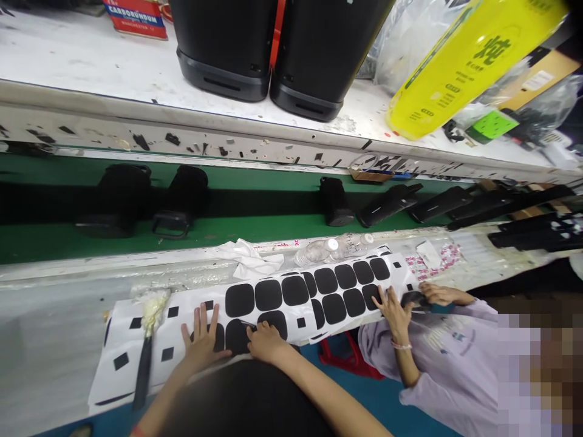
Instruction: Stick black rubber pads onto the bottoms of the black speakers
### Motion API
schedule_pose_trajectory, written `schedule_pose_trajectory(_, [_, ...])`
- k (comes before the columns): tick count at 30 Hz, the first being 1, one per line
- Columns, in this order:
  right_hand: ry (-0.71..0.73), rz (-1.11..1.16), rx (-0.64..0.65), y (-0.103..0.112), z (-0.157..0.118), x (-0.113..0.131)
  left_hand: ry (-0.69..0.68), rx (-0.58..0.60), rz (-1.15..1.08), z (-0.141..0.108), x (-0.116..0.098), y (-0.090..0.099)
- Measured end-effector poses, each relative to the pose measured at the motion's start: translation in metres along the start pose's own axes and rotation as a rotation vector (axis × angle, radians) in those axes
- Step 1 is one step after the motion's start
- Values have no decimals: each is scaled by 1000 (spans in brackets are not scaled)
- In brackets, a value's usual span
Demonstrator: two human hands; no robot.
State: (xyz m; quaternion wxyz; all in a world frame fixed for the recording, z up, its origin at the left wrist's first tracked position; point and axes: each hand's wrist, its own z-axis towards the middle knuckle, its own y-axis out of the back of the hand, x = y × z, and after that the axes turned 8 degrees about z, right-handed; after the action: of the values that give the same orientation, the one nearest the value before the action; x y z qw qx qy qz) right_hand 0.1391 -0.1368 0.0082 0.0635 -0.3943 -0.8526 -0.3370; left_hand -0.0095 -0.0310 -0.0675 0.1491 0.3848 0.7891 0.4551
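White sheets [303, 306] bearing black rounded squares [240, 300] lie along the near table. My left hand [201, 337] rests flat on the sheet with its fingers spread, over one black square. Beside it, my right hand [264, 341] is closed round a thin, dark pointed tool [246, 324], whose tip lies over a black square in the lower row. To the left, a dark-handled brush [144, 364] with a pale, sticky-looking head lies on the sheet.
At the right, a co-worker's hands [395, 312] work on the sheets. Clear bottles [316, 251] and a crumpled tissue [251, 260] stand or lie behind. Black devices [180, 200] stand on a green belt [259, 212]; a shelf [113, 79] crosses above.
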Motion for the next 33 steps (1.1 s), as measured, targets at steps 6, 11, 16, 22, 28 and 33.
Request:
schedule_pose_trajectory(6, [10, 1, 34, 3, -2, 1, -5, 11, -5, 1, 0, 2])
schedule_pose_trajectory(11, [19, 16, 57, 3, -1, 1, -12, 19, -7, -3, 1, 4])
schedule_pose_trajectory(16, [29, 16, 60, 3, -1, 0, -15, 26, -2, -2, 1, 4])
schedule_pose_trajectory(22, [28, -1, -51, 0, -3, 2, -4, 56, 27, -4, 0, 9])
schedule_pose_trajectory(28, [70, 51, -258, -1, 0, -7, 48, 105, 61, -1, -14, 28])
schedule_pose_trajectory(33, [60, 102, -313, -3, 5, -11, 133, 44, 95, 2, -35, 37])
